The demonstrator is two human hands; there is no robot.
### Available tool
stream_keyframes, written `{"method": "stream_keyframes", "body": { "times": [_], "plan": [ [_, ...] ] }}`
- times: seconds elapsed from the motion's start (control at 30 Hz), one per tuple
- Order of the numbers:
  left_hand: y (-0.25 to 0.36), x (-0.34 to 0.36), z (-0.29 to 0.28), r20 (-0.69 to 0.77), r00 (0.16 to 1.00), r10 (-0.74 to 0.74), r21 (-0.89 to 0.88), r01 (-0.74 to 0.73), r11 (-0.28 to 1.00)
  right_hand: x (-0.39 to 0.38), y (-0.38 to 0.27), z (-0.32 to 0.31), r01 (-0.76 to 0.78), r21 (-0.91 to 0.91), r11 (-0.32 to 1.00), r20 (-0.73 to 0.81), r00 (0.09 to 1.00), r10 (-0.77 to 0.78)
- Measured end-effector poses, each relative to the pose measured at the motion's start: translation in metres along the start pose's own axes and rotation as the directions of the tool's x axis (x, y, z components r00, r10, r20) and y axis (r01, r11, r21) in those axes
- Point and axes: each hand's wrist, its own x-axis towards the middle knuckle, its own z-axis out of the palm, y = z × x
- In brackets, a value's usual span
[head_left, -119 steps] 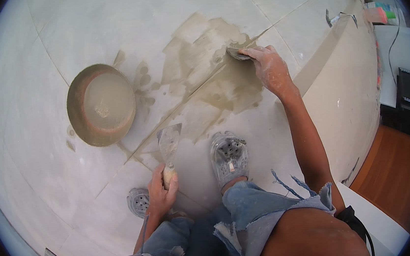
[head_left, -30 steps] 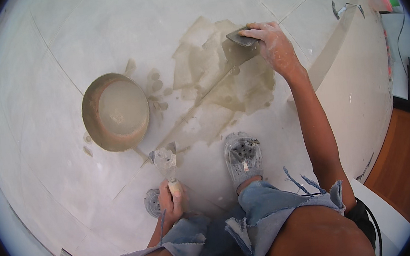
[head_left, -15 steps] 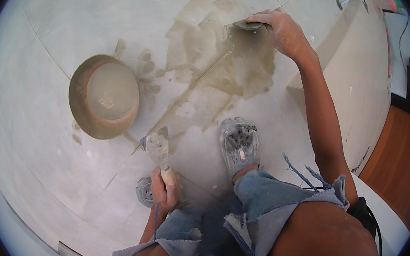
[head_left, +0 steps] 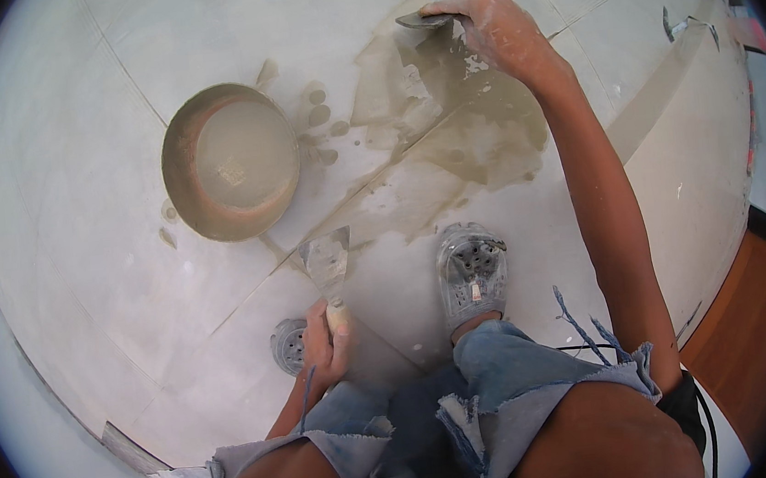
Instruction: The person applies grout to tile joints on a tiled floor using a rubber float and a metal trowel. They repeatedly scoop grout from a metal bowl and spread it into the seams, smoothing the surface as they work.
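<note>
My right hand (head_left: 506, 34) reaches up to a wet grey-beige smear (head_left: 475, 142) on the pale tiled floor, fingers gripping a flat dark scraper (head_left: 417, 20) at its far part. My left hand (head_left: 327, 346), low between my feet, is closed on the pale handle of a putty knife (head_left: 326, 255), its smeared blade pointing away from me. A round metal pan (head_left: 187, 193) holding smooth grey-beige slurry (head_left: 246, 155) sits left of the smear, with splashes beside it. A thin tile joint runs diagonally through the smear.
My dusty clogs (head_left: 471, 272) and bare knees are in the lower middle. A pale raised ledge (head_left: 675, 202) curves along the right, with small tools (head_left: 690, 27) at its far end. Beyond it are an orange-brown wooden surface (head_left: 735, 306) and a black cable (head_left: 710, 429).
My right hand with the scraper has moved farther away from me, to the smear's far edge, where a darker wet patch now shows. My left hand still holds the putty knife low.
</note>
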Motion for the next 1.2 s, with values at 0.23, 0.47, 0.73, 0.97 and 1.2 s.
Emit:
{"method": "stream_keyframes", "body": {
  "times": [0.23, 0.47, 0.73, 0.97, 1.2],
  "plan": [
    [-0.014, -0.003, 0.001, -0.049, 0.998, 0.050, 0.096, -0.045, 0.994, -0.033, -0.027, 0.010, 0.122, -0.051, 0.991, 0.153, 0.982, -0.113],
    [0.003, 0.007, 0.006, -0.046, 0.990, 0.136, 0.005, -0.136, 0.991, -0.087, 0.027, -0.027, -0.083, -0.136, 0.987, 0.020, 0.996, 0.087],
    [0.003, 0.006, 0.006, -0.038, 0.993, 0.108, 0.005, -0.108, 0.994, -0.126, 0.004, -0.008, -0.184, -0.170, 0.968, 0.046, 0.980, 0.194],
    [-0.009, 0.000, 0.005, -0.088, 0.994, 0.068, 0.053, -0.063, 0.997, -0.132, -0.004, -0.014, -0.358, -0.090, 0.929, -0.090, 0.932, 0.350],
    [-0.023, -0.001, 0.002, -0.104, 0.989, 0.109, 0.097, -0.099, 0.990, -0.115, -0.019, 0.006, -0.171, -0.122, 0.978, 0.088, 0.979, 0.182]
  ]
}}
